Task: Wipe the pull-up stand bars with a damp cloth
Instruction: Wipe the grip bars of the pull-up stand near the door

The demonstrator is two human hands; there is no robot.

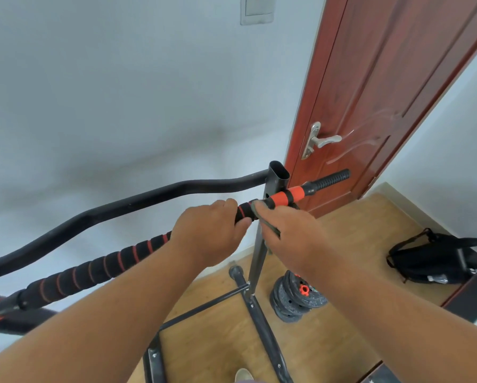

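Observation:
A black foam-wrapped bar (99, 265) with red rings and an orange grip section (287, 197) runs from lower left up to the right. Behind it a bare black curved bar (137, 201) joins the grey upright post (278, 176). My left hand (208, 230) grips the foam bar from above, just left of the post. My right hand (290, 233) holds a dark grey cloth (262, 214) wrapped against the bar beside the orange section. Most of the cloth is hidden under my fingers.
A red-brown door (384, 78) with a metal handle (321, 140) stands right behind the post. Stacked black weight plates (295, 297) lie on the wooden floor by the stand's base legs (204, 308). A black bag (431, 255) lies at right. White wall at left.

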